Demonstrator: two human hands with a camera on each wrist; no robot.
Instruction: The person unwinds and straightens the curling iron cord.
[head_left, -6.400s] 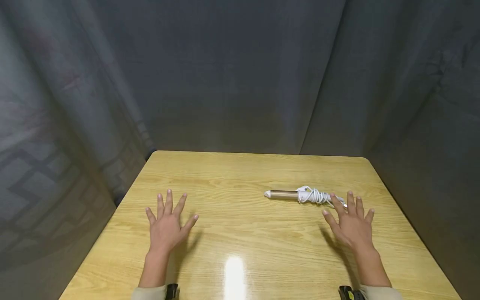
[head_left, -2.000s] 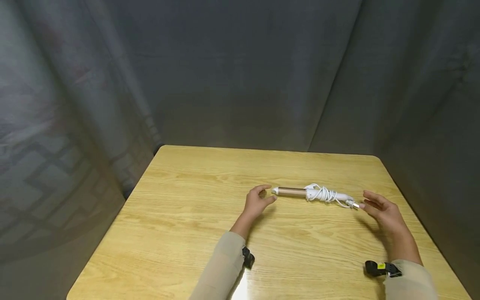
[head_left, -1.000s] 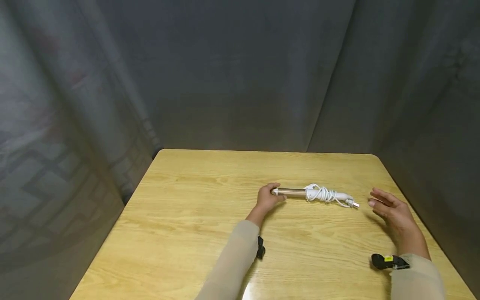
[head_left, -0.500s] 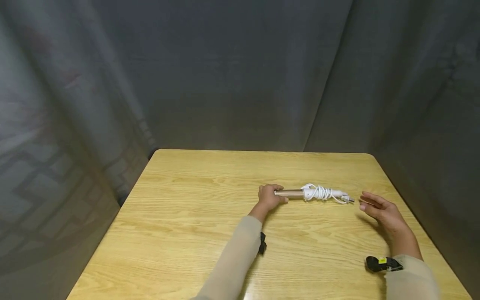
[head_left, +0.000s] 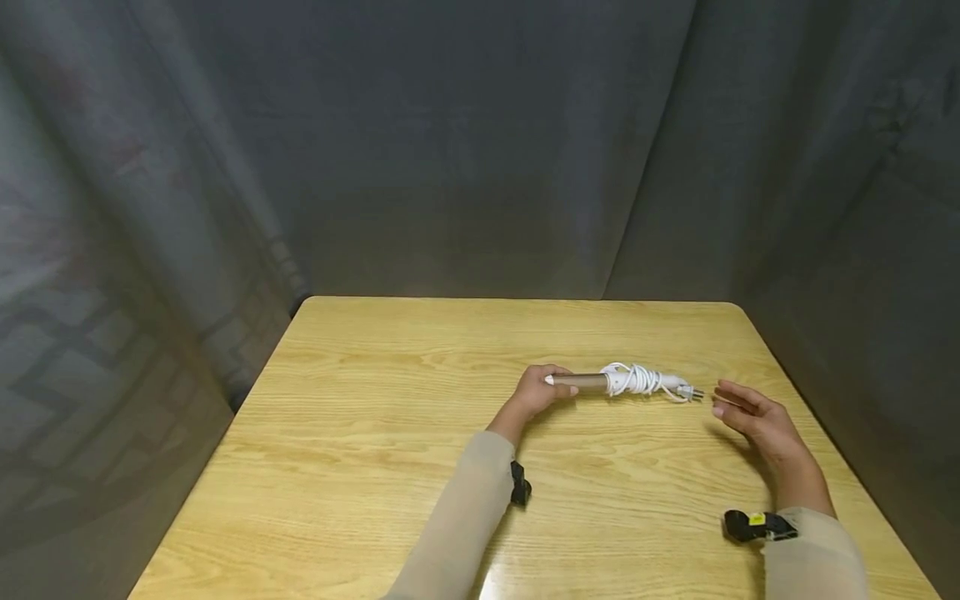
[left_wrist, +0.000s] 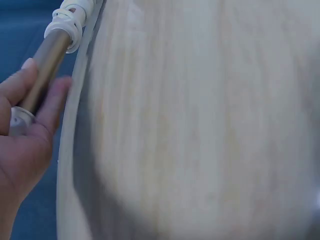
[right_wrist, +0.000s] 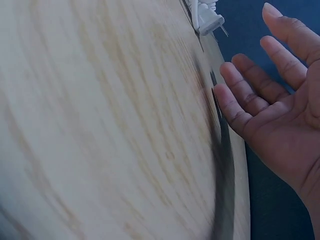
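Note:
A curling iron [head_left: 592,382] with a bronze barrel [left_wrist: 46,65] and a white cord [head_left: 637,379] wound round its white handle is held just above the wooden table [head_left: 420,450]. My left hand [head_left: 538,390] grips the barrel's tip end, fingers and thumb curled round it [left_wrist: 30,125]. The plug [head_left: 688,392] [right_wrist: 209,21] sticks out at the right end. My right hand [head_left: 750,412] hovers a little right of the plug, fingers relaxed and holding nothing [right_wrist: 270,95].
Dark grey curtains [head_left: 480,150] close in the table on the back and both sides. The table's right edge [head_left: 817,450] runs close to my right hand. A glare patch shines at the near edge.
My left hand reached the barrel tip, closed round it and lifted the curling iron slightly. My right hand drew in near the plug end and stays apart from it.

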